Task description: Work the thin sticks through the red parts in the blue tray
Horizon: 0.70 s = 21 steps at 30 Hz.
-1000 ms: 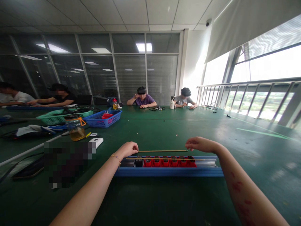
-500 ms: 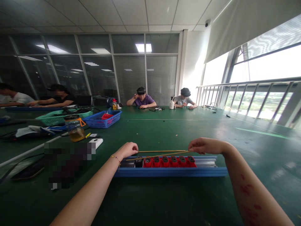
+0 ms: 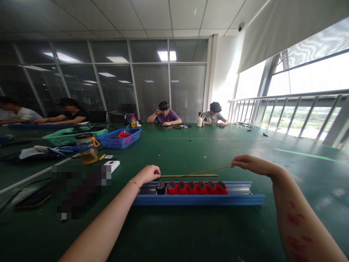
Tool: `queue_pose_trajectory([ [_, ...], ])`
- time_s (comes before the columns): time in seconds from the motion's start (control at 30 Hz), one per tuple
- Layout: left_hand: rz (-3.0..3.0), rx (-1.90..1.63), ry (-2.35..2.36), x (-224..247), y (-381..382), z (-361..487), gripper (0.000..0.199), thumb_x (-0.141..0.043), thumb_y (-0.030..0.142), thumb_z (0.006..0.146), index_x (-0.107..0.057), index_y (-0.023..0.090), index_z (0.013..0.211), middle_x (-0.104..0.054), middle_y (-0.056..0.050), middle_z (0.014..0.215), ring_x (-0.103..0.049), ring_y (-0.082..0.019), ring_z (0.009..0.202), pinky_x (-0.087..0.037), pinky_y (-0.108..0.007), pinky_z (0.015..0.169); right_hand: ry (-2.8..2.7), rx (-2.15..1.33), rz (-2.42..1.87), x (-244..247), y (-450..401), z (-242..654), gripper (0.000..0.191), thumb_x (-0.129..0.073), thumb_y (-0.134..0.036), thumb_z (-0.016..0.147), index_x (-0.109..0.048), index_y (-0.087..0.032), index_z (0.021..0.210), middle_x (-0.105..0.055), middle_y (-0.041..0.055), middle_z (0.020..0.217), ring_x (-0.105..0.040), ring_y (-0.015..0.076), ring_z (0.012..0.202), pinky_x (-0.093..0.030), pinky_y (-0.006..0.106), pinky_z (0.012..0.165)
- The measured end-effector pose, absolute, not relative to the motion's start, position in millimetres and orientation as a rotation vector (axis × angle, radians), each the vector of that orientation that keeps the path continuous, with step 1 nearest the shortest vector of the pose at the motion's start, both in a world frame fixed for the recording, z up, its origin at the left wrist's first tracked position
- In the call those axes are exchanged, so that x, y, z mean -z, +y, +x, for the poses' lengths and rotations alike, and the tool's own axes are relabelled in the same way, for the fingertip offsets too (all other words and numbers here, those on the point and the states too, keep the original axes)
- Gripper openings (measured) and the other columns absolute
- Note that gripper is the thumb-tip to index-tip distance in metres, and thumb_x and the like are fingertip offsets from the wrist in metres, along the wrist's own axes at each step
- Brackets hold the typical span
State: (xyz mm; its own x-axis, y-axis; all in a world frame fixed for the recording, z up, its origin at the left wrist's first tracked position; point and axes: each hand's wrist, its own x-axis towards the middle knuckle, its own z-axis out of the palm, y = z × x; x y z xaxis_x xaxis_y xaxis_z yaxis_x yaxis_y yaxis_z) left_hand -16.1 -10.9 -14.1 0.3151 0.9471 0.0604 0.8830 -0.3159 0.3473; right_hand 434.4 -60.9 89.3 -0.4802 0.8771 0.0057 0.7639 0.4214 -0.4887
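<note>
The person's right hand (image 3: 247, 162) is holding a thin tan stick (image 3: 203, 171) by its right end, the fingers (image 3: 236, 160) being closed narrowly on it beyond the far edge of a blue tray (image 3: 199, 199). The stick's long axis is slanting: the gripped end is pointing right and up in the view, and the free end is pointing left and down, crossing the line of a second stick (image 3: 207, 175); whether the two are touching cannot be told. This second stick is running left to right, nearly parallel to the tray's long edges, and the left hand (image 3: 147, 173) is pinching its left end between curled fingers. In the tray, one black block (image 3: 161, 187) and, to its right, six red blocks (image 3: 191, 187) are standing in a single row, following the tray's long axis. Farther left on the green tabletop (image 3: 174, 154), a small white card (image 3: 108, 157) is lying beside a lidded jar (image 3: 89, 152) and bearing one dark character, resembling a turned E or 3, too small to be read with certainty. A blue basket (image 3: 122, 140) is standing behind the jar, holding a red piece (image 3: 124, 135).
</note>
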Motion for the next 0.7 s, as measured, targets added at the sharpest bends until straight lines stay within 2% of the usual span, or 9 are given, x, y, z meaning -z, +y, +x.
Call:
queue_pose_trajectory([
  [0.13, 2.325, -0.369, 1.695, 11, -15, -15, 0.039, -0.043, 0.054, 0.074, -0.063, 0.021, 0.074, -0.065, -0.001, 0.072, -0.058, -0.014, 0.065, -0.036, -0.022, 0.055, -2.437, -0.664, -1.437, -59, -35, 414, 0.041, -0.046, -0.052, 0.074, -0.065, -0.019, 0.088, -0.064, 0.0035, 0.080, -0.055, 0.0185, 0.072, -0.043, 0.027, 0.063],
  [0.23, 2.294, -0.369, 1.662, 10, -15, -14, 0.042, -0.047, 0.059, 0.069, -0.063, 0.021, 0.075, -0.065, -0.001, 0.074, -0.058, -0.015, 0.066, -0.037, -0.021, 0.055, -2.464, -0.649, -1.418, -36, -20, 399, 0.031, -0.052, -0.043, 0.072, -0.065, -0.018, 0.086, -0.066, 0.0039, 0.079, -0.057, 0.0175, 0.070, -0.044, 0.025, 0.061],
  [0.33, 2.255, -0.359, 1.631, 12, -13, -16, 0.036, -0.056, 0.053, 0.064, -0.063, 0.021, 0.078, -0.066, -0.001, 0.080, -0.059, -0.015, 0.072, -0.039, -0.020, 0.057, -2.443, -0.548, -1.426, -16, -11, 386, 0.023, -0.054, -0.029, 0.070, -0.065, -0.017, 0.086, -0.067, 0.0043, 0.078, -0.059, 0.0172, 0.071, -0.045, 0.024, 0.063],
  [0.43, 2.257, -0.355, 1.622, 14, -10, -17, 0.027, -0.058, 0.044, 0.066, -0.063, 0.021, 0.078, -0.066, 0.000, 0.080, -0.059, -0.014, 0.073, -0.040, -0.020, 0.060, -2.440, -0.475, -1.415, -4, -9, 375, 0.022, -0.051, -0.021, 0.071, -0.065, -0.018, 0.087, -0.067, 0.0045, 0.082, -0.060, 0.0170, 0.075, -0.046, 0.025, 0.068],
  [0.6, 2.270, -0.355, 1.604, 15, -8, -18, 0.021, -0.057, 0.037, 0.068, -0.064, 0.021, 0.079, -0.067, 0.000, 0.081, -0.060, -0.014, 0.075, -0.041, -0.021, 0.064, -2.508, -0.368, -1.494, -1, -9, 374, 0.031, -0.046, -0.016, 0.072, -0.063, -0.019, 0.098, -0.065, 0.0039, 0.096, -0.058, 0.0167, 0.087, -0.044, 0.024, 0.077],
  [0.7, 2.264, -0.339, 1.614, 14, -9, -17, 0.020, -0.057, 0.035, 0.068, -0.064, 0.020, 0.080, -0.067, -0.001, 0.082, -0.060, -0.014, 0.076, -0.042, -0.021, 0.065, -2.532, -0.288, -1.659, -3, -7, 383, 0.034, -0.045, -0.016, 0.072, -0.062, -0.019, 0.102, -0.063, 0.0067, 0.104, -0.056, 0.0201, 0.095, -0.042, 0.029, 0.082],
])
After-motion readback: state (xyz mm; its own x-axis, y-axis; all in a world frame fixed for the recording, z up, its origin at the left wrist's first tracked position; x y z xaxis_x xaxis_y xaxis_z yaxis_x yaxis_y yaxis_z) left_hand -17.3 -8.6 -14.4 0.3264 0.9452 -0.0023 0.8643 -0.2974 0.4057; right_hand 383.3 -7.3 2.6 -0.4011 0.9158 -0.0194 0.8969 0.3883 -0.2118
